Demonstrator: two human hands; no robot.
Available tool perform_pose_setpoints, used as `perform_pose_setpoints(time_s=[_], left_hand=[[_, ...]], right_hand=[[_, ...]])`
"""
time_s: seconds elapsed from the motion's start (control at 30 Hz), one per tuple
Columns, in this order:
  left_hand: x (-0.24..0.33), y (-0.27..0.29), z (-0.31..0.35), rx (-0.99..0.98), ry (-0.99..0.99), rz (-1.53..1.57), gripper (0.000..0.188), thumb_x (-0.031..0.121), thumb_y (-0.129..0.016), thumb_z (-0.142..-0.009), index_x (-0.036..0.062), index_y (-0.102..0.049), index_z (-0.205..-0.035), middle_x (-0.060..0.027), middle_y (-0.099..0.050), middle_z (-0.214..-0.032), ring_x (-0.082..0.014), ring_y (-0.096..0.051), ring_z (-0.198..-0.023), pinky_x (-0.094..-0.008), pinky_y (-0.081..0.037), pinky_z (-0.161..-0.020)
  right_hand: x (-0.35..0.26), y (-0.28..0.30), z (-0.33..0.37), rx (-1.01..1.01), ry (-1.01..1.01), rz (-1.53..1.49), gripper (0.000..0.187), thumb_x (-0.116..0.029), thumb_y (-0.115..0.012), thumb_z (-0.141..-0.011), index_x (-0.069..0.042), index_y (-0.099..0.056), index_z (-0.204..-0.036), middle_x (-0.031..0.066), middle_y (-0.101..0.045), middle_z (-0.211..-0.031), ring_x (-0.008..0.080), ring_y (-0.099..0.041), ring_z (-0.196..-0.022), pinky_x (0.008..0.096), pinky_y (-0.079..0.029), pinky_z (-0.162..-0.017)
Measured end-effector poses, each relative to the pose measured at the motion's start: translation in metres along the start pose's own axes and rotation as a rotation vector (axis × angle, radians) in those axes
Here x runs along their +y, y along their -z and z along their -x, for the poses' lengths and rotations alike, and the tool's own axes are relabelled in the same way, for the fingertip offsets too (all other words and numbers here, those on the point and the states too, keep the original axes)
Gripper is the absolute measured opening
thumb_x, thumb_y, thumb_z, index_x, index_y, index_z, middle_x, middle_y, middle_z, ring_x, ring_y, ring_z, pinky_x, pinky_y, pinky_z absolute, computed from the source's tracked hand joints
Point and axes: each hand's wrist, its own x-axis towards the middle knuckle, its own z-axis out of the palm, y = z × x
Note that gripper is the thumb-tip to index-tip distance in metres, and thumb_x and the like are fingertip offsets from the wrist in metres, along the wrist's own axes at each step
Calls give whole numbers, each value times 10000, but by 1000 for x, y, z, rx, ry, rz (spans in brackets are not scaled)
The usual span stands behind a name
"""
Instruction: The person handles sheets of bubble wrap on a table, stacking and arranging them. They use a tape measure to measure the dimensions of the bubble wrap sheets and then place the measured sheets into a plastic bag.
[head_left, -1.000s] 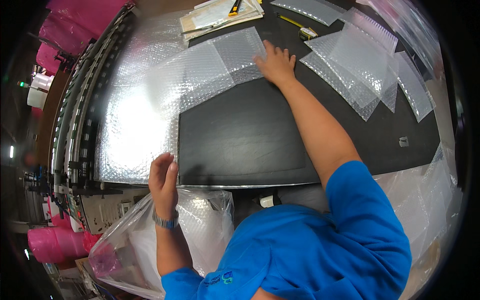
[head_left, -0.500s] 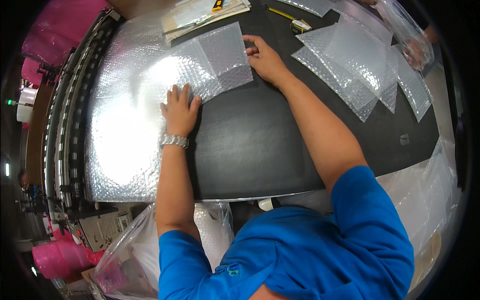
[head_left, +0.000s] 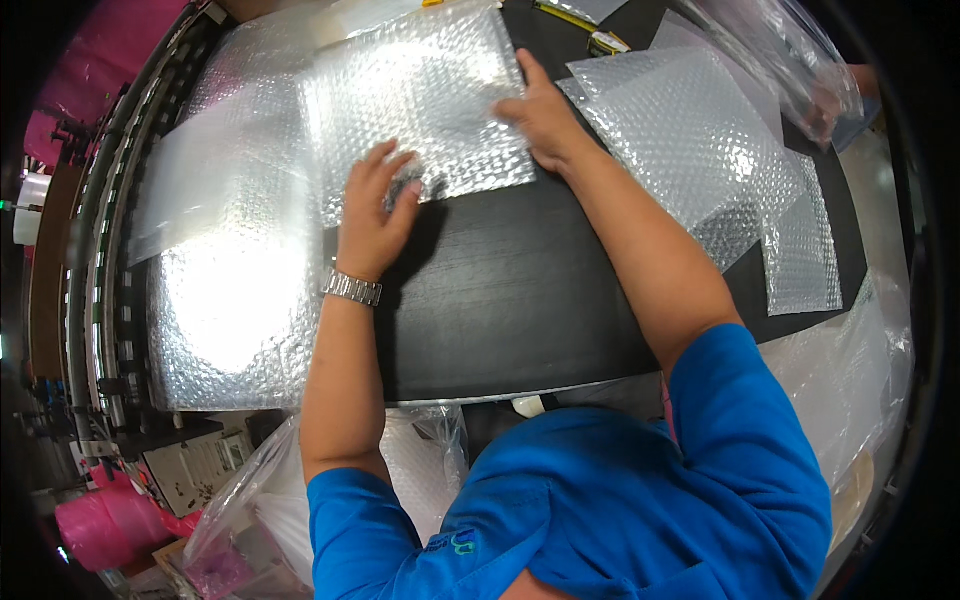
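A bubble-wrap sheet lies between my hands on the black tabletop, its lower edge slightly slanted. At its lower left part is my left hand, fingers spread and a little bent, wearing a metal-band watch. My right hand is at the sheet's right edge, forefinger stretched away and thumb over the edge, slightly blurred. To the left, a blurred translucent sheet rests over a wide, shiny length of bubble wrap.
Several overlapping bubble-wrap sheets spread at the right. Beyond them another person's hand is at clear plastic film. A tape measure lies at the far side. A roller machine borders the table's left.
The sheets between my hands have separated: a translucent one now lies farther left, and a larger-looking bubble-wrap sheet lies between my hands. The sheets at the right have shifted too.
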Motion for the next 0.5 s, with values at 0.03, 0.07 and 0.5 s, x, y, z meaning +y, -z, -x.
perform_pose_setpoints(time_s=[0.03, 0.07, 0.5], left_hand=[[2, 6, -1, 180, -52, -52, 263, 138, -570, -818, 29, -571, -1058, -129, -556, -1113, -266, -501, -1070, -334, -379, -913], [4, 11, -2, 293, -53, -19, 239, 127, -551, -829, 23, -571, -1044, -120, -583, -1012, -244, -537, -981, -330, -408, -857], [-58, 20, 14, 73, 566, -820, 518, 474, -476, -817, 171, -460, -1237, -175, -378, -1321, -321, -325, -1242, -626, -199, -937]], right_hand=[[4, 4, -4, 83, -4, -35, 782, 45, -543, -709, -13, -129, -1369, 207, -402, -1244, 270, -467, -1068, 347, -381, -916], [4, 9, -7, 76, -20, -124, 750, 50, -528, -715, -10, -151, -1360, 203, -411, -1231, 268, -470, -1058, 354, -384, -913], [5, 17, -11, 67, -68, -360, 548, -3, -436, -784, -20, -274, -1307, 168, -466, -1162, 249, -483, -1020, 376, -424, -867]])
